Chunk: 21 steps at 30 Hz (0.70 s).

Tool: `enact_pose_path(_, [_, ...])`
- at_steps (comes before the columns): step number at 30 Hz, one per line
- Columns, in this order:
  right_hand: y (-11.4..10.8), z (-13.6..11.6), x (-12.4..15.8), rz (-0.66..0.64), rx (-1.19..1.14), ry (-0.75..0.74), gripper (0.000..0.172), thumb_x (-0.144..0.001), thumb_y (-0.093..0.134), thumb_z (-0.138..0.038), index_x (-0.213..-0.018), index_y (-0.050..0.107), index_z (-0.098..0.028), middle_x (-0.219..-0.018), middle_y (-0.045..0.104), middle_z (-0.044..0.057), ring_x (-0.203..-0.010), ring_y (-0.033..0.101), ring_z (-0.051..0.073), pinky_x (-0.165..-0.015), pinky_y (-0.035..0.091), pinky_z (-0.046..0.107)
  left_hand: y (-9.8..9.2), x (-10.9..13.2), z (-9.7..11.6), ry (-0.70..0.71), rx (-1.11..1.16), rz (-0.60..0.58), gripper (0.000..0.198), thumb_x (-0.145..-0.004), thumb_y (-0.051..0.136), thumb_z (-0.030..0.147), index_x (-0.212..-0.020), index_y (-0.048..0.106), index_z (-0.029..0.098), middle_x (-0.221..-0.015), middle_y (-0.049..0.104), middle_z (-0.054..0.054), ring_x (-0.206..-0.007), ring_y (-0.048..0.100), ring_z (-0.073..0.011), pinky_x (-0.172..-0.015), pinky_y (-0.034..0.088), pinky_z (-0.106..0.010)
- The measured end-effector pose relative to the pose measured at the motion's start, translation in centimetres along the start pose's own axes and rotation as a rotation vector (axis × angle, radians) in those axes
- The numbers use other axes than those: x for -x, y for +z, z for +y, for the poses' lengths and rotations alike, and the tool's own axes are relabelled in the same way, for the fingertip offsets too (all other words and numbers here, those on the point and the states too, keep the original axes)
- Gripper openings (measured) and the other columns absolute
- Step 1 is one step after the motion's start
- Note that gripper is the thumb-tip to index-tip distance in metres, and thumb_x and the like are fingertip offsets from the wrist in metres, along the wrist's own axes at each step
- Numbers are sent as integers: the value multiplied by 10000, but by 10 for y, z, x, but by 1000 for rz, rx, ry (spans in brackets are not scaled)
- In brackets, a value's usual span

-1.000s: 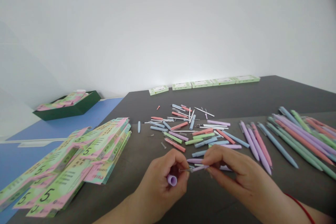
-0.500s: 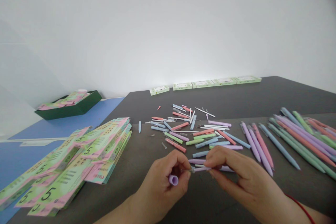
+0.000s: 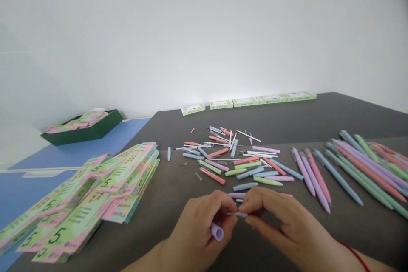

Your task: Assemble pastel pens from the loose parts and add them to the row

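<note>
My left hand (image 3: 204,231) is closed, with a purple pen barrel (image 3: 217,232) tucked in its fingers, the hollow end facing me. Between the thumb and forefinger of that hand is one end of a thin, pale purple and clear pen part (image 3: 237,214). My right hand (image 3: 280,225), also closed, pinches the other end of this part, and the fingertips of both hands nearly meet. Just beyond the hands lie a purple pen piece (image 3: 236,195) and a blue pen barrel (image 3: 245,186). Fingers hide much of the thin part.
Loose barrels and white refills (image 3: 264,148) spread over the dark table (image 3: 178,238). Whole pens (image 3: 318,178) lie in a row and a pile at right. Printed card boxes (image 3: 76,221) are stacked left, near a green tray (image 3: 79,134). Several flat boxes (image 3: 245,102) line the back.
My hands have drawn closer together, leaving less of the thin part showing between them. The purple barrel in my left hand has shifted slightly right and down.
</note>
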State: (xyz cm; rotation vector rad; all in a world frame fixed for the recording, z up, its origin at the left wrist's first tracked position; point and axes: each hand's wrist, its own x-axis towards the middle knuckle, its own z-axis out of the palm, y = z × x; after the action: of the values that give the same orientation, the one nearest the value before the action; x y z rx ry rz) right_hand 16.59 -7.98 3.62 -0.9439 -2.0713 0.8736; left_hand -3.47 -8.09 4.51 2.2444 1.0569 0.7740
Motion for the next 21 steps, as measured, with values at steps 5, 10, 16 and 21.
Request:
enact_pose_path(5, [-1, -5, -3, 19, -27, 87, 92, -868, 543, -172, -885, 610, -232, -798, 642, -13, -735, 603, 134, -670, 460, 225, 1, 1, -1, 12, -50, 20, 66, -857, 487, 147, -842, 520, 202, -658, 551, 31, -531, 473, -93, -526, 332, -208])
enact_pose_path(10, [-1, -4, -3, 16, -32, 121, 90, -865, 542, -205, -858, 630, -224, -727, 621, -10, -629, 572, 129, -595, 450, 224, 3, 1, -2, 70, -116, 31, 65, -866, 491, 150, -831, 509, 201, -665, 567, 18, -549, 498, -105, -529, 329, -212])
enact_pose_path(16, [6, -3, -5, -58, -248, 325, 106, -853, 522, -232, -832, 617, -189, -600, 574, -33, -523, 566, 110, -507, 444, 201, 2, 1, -2, 173, -228, 32, 92, -871, 477, 103, -850, 491, 191, -724, 602, -2, -619, 548, -116, -581, 359, -216])
enact_pose_path(21, [8, -1, -6, -71, -361, 389, 115, -857, 518, -263, -837, 596, -181, -585, 566, -43, -509, 569, 107, -494, 448, 200, 1, 4, -3, 189, -282, 35, 86, -887, 475, 115, -864, 487, 197, -738, 621, 3, -633, 563, -117, -597, 370, -220])
